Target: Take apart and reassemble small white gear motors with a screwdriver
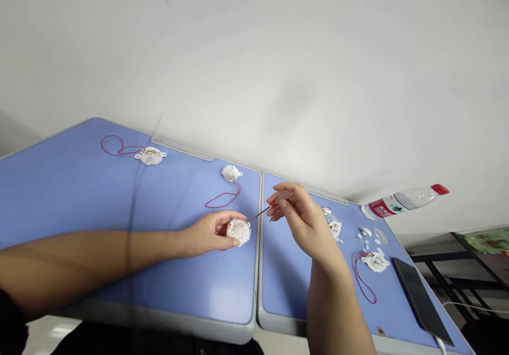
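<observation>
My left hand (212,233) grips a round white plastic disc-shaped part (239,232) by its left side, thumb in front and fingers behind. Some red wire shows under that hand. In my right hand (300,214) is a screwdriver (260,214) with a clear and red handle, held between thumb and fingers. Its thin metal shaft slants down to the left, and the tip meets or nearly meets the upper right edge of the disc; actual contact cannot be made out.
Similar white discs with red wires lie at the far left (151,156), back middle (231,173) and right (376,262). Small loose pieces (366,233), a water bottle (401,202) and a dark phone (421,299) are on the right. A gap (260,249) divides two blue tables; a wall rises behind.
</observation>
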{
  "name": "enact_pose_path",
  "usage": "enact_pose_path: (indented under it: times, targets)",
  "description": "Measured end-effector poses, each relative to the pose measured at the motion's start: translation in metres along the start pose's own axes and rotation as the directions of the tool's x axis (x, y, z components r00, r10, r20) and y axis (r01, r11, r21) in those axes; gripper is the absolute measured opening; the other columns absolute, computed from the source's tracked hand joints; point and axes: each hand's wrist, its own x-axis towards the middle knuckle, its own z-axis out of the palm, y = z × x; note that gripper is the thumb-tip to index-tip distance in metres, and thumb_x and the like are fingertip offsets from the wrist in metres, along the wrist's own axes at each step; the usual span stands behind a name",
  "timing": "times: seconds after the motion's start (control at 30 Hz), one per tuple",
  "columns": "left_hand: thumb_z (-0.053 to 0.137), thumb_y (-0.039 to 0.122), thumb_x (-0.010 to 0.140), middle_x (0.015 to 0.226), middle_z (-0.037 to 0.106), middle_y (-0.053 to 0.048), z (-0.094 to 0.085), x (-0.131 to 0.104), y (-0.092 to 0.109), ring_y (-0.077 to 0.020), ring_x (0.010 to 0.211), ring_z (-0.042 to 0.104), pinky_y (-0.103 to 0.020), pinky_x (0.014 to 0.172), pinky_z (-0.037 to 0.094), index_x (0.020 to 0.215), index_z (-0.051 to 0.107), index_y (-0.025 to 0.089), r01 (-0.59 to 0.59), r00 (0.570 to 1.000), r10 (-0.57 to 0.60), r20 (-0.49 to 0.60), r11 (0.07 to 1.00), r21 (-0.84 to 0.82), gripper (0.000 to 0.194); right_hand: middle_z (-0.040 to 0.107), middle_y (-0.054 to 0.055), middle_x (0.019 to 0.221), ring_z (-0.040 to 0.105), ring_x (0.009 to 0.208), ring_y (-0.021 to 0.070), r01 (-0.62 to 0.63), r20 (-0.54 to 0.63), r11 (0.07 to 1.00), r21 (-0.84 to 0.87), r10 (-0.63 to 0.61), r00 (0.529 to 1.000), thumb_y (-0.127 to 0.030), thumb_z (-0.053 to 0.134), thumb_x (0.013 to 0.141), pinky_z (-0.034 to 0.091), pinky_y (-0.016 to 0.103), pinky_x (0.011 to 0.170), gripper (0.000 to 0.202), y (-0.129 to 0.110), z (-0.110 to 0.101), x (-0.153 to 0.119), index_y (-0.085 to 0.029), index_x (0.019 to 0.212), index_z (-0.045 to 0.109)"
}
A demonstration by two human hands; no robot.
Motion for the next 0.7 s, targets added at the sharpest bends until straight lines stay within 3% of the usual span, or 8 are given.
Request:
enact_pose_path:
  times: [0.47,0.7]
  targets:
    - [0.076,0.022,0.067,0.091,0.059,-0.002,0.002,0.001,0.000,-0.0143,0.078,0.056,-0.023,0.059,0.044,0.117,0.053,0.019,-0.022,1.000,0.022,-0.003,1.000,0.013,0.056,0.065,0.005,0.095,0.064,0.079,0.0155,0.199,0.178,0.950,-0.240,-0.158,0.971,-0.015,0.039,0.098,0.053,0.032,0.070,0.020,-0.020,0.002,-0.011,-0.023,0.109,0.054]
    - [0.075,0.022,0.068,0.093,0.063,-0.002,0.003,0.000,0.002,-0.0164,0.083,0.059,-0.028,0.067,0.046,0.114,0.054,0.019,-0.039,0.999,0.039,-0.010,0.999,0.026,0.050,0.064,0.003,0.083,0.060,0.071,0.0158,0.232,0.156,0.926,-0.298,-0.193,0.969,-0.018,0.048,0.096,0.048,0.030,0.064,0.009,-0.020,0.002,-0.008,-0.023,0.097,0.056]
